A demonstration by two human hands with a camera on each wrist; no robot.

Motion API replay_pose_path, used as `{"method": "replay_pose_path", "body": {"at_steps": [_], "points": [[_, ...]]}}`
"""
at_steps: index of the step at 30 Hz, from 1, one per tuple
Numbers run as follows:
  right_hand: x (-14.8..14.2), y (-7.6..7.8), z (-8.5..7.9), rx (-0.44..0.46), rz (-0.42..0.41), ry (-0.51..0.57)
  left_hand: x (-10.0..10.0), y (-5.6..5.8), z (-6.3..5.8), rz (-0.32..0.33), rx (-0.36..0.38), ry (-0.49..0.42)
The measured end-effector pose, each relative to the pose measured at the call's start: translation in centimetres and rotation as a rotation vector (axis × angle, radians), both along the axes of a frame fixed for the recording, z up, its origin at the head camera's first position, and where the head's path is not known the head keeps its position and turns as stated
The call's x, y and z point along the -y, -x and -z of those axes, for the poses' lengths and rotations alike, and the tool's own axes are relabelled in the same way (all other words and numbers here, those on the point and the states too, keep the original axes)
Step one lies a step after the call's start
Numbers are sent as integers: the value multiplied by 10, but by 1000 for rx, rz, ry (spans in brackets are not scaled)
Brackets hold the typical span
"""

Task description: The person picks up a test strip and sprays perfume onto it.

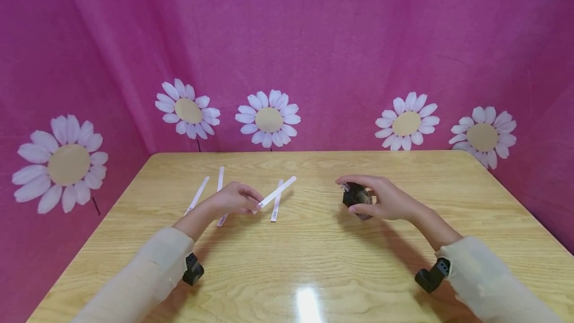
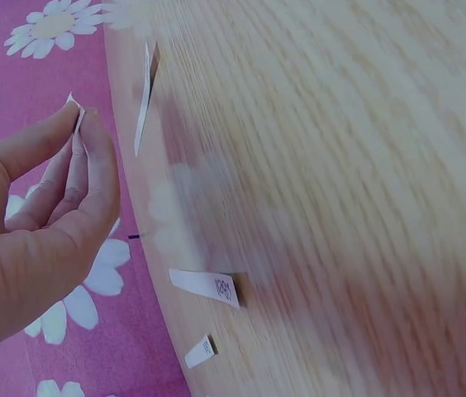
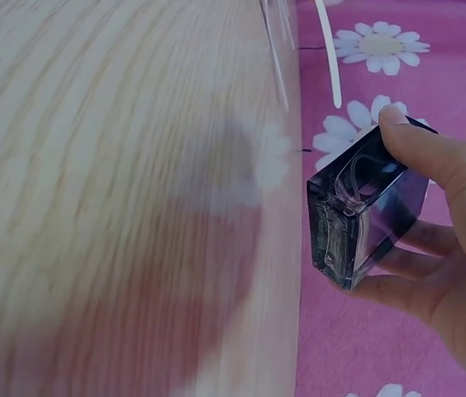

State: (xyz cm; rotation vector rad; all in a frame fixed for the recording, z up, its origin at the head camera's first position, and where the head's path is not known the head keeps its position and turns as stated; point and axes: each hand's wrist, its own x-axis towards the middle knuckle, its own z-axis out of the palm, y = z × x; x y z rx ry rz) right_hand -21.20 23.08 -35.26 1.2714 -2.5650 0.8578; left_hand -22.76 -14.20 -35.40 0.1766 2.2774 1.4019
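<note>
My left hand (image 1: 235,197) pinches one end of a white paper test strip (image 1: 281,189) between thumb and fingertips. The strip slants up to the right, raised over the table, and looks edge-on and bent in the left wrist view. Below it on the table lies another strip (image 1: 276,206). Two more strips, one left strip (image 1: 198,194) and one middle strip (image 1: 220,179), lie around the left hand, partly hidden by it. My right hand (image 1: 387,197) grips a dark glass perfume bottle (image 3: 369,207) by its sides, thumb opposite fingers, tilted above the table.
The wooden table (image 1: 269,263) has a light reflection near its front edge. A pink curtain (image 1: 314,54) with white daisies hangs behind the table and at its sides. Small handwritten marks (image 2: 224,288) show on a strip's end. Each wrist carries a black camera (image 1: 193,269).
</note>
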Motion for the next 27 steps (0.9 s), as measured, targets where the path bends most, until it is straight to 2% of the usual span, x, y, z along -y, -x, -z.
{"method": "replay_pose_path", "body": {"at_steps": [5,12,18,27], "points": [[8,1,-4,-43,6,12,-2,-1,1,30,-9,0],[17,4,-4,-87,73,32,-3,-3,1,36,-1,-8],[26,5,-7,-127,73,74,-5,-6,2,43,6,-37],[33,4,-11,-147,107,65,-7,-8,0,63,2,-53]]}}
